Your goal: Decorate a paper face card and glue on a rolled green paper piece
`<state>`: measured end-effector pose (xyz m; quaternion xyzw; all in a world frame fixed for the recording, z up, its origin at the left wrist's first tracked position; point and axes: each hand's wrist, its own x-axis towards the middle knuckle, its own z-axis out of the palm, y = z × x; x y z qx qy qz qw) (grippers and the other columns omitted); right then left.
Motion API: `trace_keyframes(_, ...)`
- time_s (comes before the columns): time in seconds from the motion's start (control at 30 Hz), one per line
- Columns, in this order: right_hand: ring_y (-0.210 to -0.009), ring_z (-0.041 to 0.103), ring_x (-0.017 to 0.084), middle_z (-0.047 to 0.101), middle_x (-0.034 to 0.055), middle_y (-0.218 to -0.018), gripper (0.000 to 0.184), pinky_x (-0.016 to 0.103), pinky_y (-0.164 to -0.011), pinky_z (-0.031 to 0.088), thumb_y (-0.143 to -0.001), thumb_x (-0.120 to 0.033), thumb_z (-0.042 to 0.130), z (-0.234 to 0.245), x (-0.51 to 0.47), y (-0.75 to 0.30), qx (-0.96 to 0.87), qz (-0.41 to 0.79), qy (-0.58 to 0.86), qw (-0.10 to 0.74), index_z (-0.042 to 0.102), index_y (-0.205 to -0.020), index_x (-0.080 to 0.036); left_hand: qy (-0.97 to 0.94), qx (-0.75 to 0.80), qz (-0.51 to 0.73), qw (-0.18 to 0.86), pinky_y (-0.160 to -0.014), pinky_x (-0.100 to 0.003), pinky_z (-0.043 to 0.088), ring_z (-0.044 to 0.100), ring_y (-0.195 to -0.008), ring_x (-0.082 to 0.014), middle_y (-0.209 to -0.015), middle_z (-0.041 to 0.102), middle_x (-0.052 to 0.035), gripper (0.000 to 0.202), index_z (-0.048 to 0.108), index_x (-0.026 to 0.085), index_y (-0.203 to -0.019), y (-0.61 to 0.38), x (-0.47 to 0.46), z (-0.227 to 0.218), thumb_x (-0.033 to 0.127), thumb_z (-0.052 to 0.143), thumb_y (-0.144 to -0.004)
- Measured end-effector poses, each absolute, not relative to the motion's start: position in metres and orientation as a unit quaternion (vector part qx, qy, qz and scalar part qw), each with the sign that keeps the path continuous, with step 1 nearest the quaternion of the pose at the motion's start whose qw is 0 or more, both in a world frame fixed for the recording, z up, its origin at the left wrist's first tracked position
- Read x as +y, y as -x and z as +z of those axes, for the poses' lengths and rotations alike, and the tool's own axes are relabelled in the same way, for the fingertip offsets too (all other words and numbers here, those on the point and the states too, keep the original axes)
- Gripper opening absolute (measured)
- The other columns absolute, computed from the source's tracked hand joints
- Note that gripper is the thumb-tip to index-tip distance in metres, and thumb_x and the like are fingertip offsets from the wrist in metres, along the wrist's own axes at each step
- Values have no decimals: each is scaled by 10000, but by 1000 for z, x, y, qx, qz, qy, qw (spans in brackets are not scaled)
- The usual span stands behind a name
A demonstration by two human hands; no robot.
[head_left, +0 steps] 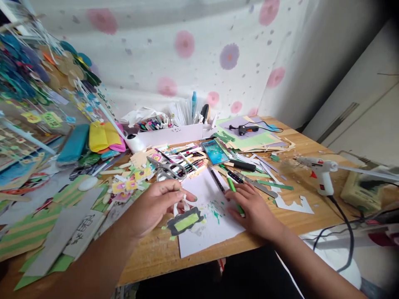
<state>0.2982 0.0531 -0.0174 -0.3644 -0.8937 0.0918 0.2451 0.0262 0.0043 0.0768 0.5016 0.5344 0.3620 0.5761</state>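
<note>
My left hand point(162, 203) pinches a white ribbon point(183, 203) between thumb and fingertips. From it hangs a paper tag point(184, 222) with a dark grey, uneven border and a light green middle, over the left edge of a white sheet point(202, 236). Green and grey marks cover part of that sheet. At the sheet's right side, my right hand point(251, 207) has its fingers closed around a green marker point(232, 187), low over the paper. A dark dotted pen point(216, 179) lies beside it. Silver scissors point(168, 169) rest just beyond my left hand.
A phone point(215, 151) lies among pens and paper scraps. On the right stands a white glue gun point(322, 172) with a cable; a black glue gun point(247, 129) is farther back. Striped paper point(31, 228) and hanging decorations point(40, 70) fill the left. A white box point(174, 135) holds markers.
</note>
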Motion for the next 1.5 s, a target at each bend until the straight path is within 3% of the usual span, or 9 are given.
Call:
trace_keyframes(0.33,-985,670,264,726,81,-1050,313,535,-1007,421,-824,-212,621,-21,58,-299,-859,114,372,334,561,-1130,-235,-564,569,277,530,-472,-248,378,562,-523,-133,-739,703,-84,269,471,198,-701,-51,91,26,452,545,-749)
trace_keyframes(0.5,-693,672,175,716,13,-740,132,364,-757,537,-906,-178,539,-2,66,-305,-806,235,353,413,643,-969,-232,-673,600,277,331,-734,-361,451,621,-826,-238,-830,694,-67,109,644,191,-772,-49,92,26,283,592,-743)
trace_keyframes(0.57,-731,677,176,727,32,-812,227,322,-695,540,-925,-257,542,10,76,-300,-772,330,339,424,643,-1126,-224,-703,598,289,256,-879,-406,412,576,-1025,-270,-1033,677,-77,193,676,212,-922,-43,85,31,222,556,-771)
trace_keyframes(0.63,-799,675,188,725,65,-948,320,318,-692,539,-924,-352,539,22,91,-288,-745,400,315,431,643,-1194,-216,-730,590,282,199,-890,-414,404,569,-1027,-267,-1047,664,-79,235,690,212,-945,-36,79,32,176,505,-804)
trace_keyframes(0.67,-798,664,189,715,75,-973,312,308,-667,531,-908,-392,550,26,99,-279,-736,416,314,432,689,-1113,-203,-756,578,262,163,-858,-401,420,579,-988,-255,-1005,665,-79,255,696,206,-933,-33,77,32,151,474,-820)
trace_keyframes(0.73,-660,609,162,678,52,-750,292,269,-557,480,-858,-420,593,29,117,-258,-705,440,360,424,730,-826,-165,-813,539,204,85,-774,-365,445,586,-895,-230,-906,663,-69,295,703,195,-888,-28,74,28,95,431,-829)
trace_keyframes(0.83,-450,472,105,504,-49,-493,196,232,-442,377,-775,-325,625,21,137,-230,-640,512,393,417,589,-648,-180,-862,490,127,2,-704,-353,442,559,-818,-222,-848,674,-48,304,703,202,-838,-27,73,20,50,441,-810)
trace_keyframes(1.03,-491,359,84,414,-66,-504,231,225,-463,291,-664,-236,635,-5,148,-218,-662,442,422,434,446,-537,-196,-875,470,116,-27,-698,-390,418,535,-820,-243,-942,722,-35,273,703,226,-896,-31,73,10,81,490,-804)
trace_keyframes(1.5,-497,361,93,403,-57,-499,267,225,-460,304,-718,-300,618,-17,149,-217,-682,394,452,419,453,-535,-198,-874,466,132,34,-675,-411,425,541,-789,-245,-934,723,4,316,702,261,-908,-30,78,-2,52,511,-767)
